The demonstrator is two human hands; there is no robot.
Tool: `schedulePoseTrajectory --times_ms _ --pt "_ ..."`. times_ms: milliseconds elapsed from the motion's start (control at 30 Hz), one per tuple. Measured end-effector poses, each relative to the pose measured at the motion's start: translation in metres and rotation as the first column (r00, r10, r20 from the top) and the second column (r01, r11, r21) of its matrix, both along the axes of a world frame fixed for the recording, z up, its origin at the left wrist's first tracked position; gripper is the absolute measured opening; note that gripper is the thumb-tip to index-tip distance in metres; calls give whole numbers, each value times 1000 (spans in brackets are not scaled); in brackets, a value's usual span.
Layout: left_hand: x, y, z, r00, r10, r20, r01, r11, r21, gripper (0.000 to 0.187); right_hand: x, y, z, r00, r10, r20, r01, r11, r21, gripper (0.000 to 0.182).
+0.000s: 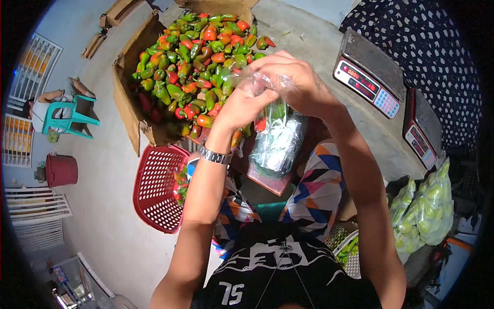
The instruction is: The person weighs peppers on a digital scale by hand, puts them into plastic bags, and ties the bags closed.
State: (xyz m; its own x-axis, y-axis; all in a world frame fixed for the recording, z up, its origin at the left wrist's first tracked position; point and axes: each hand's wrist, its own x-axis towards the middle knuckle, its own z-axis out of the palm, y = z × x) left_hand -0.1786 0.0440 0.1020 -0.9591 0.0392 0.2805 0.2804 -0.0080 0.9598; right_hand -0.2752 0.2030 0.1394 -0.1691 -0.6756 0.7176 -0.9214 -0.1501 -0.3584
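**Both hands pinch the neck of a bag above the pepper heap**

Fingers [267, 67] of both hands are closed on the gathered top of a clear bag [280, 136]. From the head view I see my left hand [244, 105] gripping the plastic from below, its wrist wearing a metal watch [214, 155], and my right hand [296, 82] curled over the neck from above; the two hands touch at the twisted plastic. The bag hangs straight down from them, in front of my lap, with a few peppers showing inside (green and one red, though glare hides the rest).

Behind the hands lies a heap of peppers [198, 56], green, red and orange, spilling out of an opened carton [126, 98] on the concrete floor. A red basket [154, 188] leans just beside the carton, near my left forearm, with some peppers at its edge. To my right stands a scale [368, 77] with a lit red display, and a second scale [422, 136] sits just beyond it. Filled bags of green peppers [424, 208] rest at my right elbow. Well apart on the left I see a teal chair [69, 118] and a dark red bucket [60, 170].
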Motion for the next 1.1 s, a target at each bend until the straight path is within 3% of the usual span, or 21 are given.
schedulePoseTrajectory --times_ms 100,133,200,233,300,400,433,533,567,700,800,833,867,900,933,967,1000,1033,1100 --pt "-2 1 -8 999 -50 13 48 990 133 29 2 -9 -7 994 -74 -76 64 990 -123 21" --pt "-2 2 -11 998 -60 10 57 982 179 30 11 -6 4 975 -86 206 87 996 8 24" --pt "-4 3 -13 972 -192 134 166 970 179 27 31 5 26 706 -192 682 15 966 257 33" --pt "-4 4 -14 947 -254 195 219 958 182 29 32 2 26 650 -143 746 9 984 181 39" --pt "-5 6 -29 948 -283 145 258 951 168 30 32 -6 27 529 -31 848 19 1000 25 50" --pt "1 16 -47 961 -272 52 249 931 267 36 31 -8 18 367 26 930 -46 999 -10 50" --pt "4 13 -51 963 -267 37 250 936 248 35 34 -14 14 334 53 941 31 997 -68 47" --pt "19 9 -53 971 -233 60 212 944 252 37 31 -17 14 104 288 952 -72 957 -282 45" --pt "24 6 -55 972 -223 75 196 943 270 35 35 -20 16 80 271 959 22 962 -273 44" --pt "39 4 -58 983 -141 114 102 950 295 32 28 -11 15 -23 392 920 43 919 -391 42" --pt "46 2 -66 985 -109 137 62 947 314 32 24 -11 15 64 300 952 229 924 -307 42" --pt "48 0 -68 984 -85 155 33 951 307 33 20 -8 16 373 118 920 335 908 -252 39" --pt "50 -2 -70 983 -59 173 4 954 299 34 13 -3 21 616 -106 780 444 865 -233 36" --pt "53 -7 -71 977 -53 207 -3 965 261 32 6 4 27 761 -341 551 542 801 -254 34" --pt "53 -11 -71 975 -54 217 8 978 210 31 5 5 41 787 -557 264 617 723 -311 32" --pt "54 -13 -70 971 -57 232 19 987 161 30 22 9 47 819 -527 228 561 818 -124 33" --pt "56 -14 -69 967 -61 248 34 993 112 29 30 6 39 894 -433 -113 419 898 -133 34" --pt "58 -12 -57 962 -21 272 18 1000 15 26 50 1 28 913 -371 -168 371 928 -31 35" --pt "58 -10 -45 987 42 157 -21 991 -132 25 74 -3 -10 939 -281 -199 318 929 191 37"
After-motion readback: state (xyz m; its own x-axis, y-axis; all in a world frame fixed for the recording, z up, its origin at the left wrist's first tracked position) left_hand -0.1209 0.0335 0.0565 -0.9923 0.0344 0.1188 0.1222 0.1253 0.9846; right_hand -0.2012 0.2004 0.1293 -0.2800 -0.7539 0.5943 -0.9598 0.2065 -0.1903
